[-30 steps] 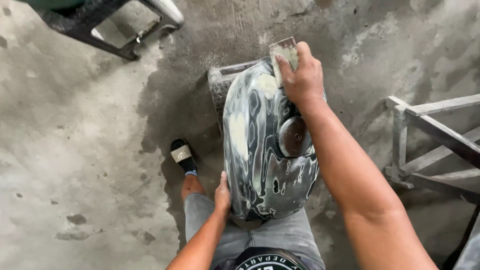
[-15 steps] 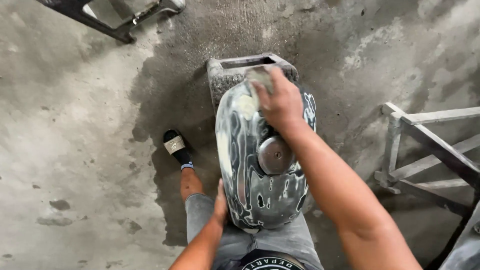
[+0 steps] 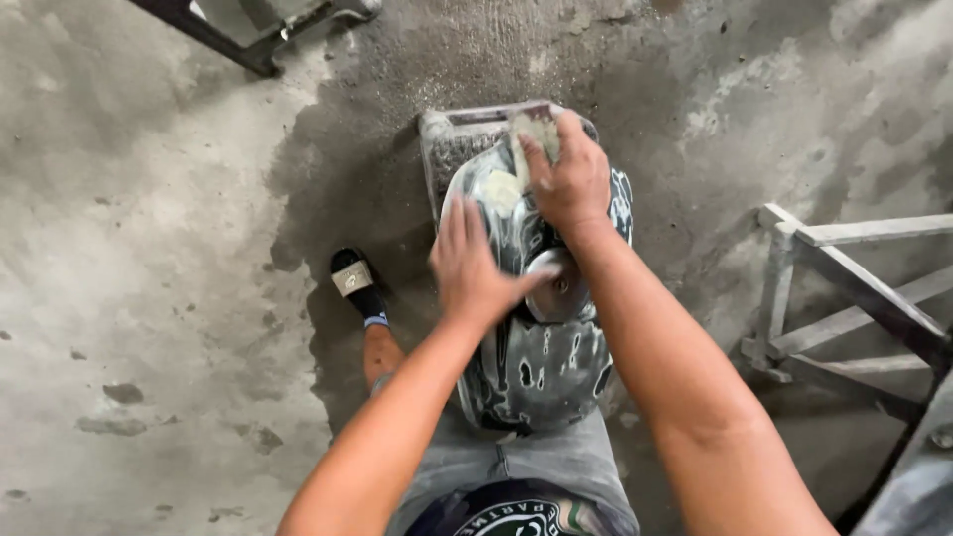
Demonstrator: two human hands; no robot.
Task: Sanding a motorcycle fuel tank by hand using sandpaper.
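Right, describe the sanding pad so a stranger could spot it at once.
Start at the big grey, mottled fuel tank resting on the person's lap above the concrete floor. At its far end, the right hand presses down a small pale sanding pad. It is the only flat, dusty scrap under fingers.

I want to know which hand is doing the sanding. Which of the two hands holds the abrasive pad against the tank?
The right hand: it presses the pale sanding pad on the tank at its far end. The left hand lies flat and empty on the tank's side.
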